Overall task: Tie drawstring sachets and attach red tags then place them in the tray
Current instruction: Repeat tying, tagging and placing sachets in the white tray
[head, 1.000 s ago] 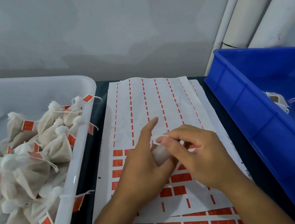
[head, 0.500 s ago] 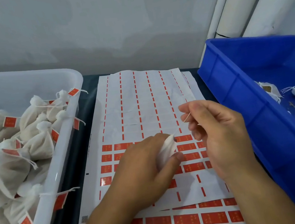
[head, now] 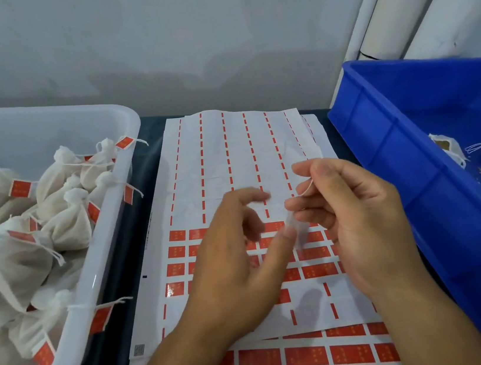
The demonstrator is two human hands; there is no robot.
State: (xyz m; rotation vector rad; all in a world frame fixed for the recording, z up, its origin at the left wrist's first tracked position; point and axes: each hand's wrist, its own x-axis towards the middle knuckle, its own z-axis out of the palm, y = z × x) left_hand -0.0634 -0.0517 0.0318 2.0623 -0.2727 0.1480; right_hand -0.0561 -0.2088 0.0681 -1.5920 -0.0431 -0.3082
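A small white sachet (blurred) is being dangled over the sticker sheet, its drawstring being pinched by the right hand; the left hand is being held just beside it, fingers loosely curled.

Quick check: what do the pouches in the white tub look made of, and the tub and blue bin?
Pouches: thin off-white fabric, likely nonwoven or gauze; they crumple softly, matte. White tub: glossy, slightly see-through plastic with highlights on its rim. Blue bin: opaque moulded plastic with stiff ribbed walls.
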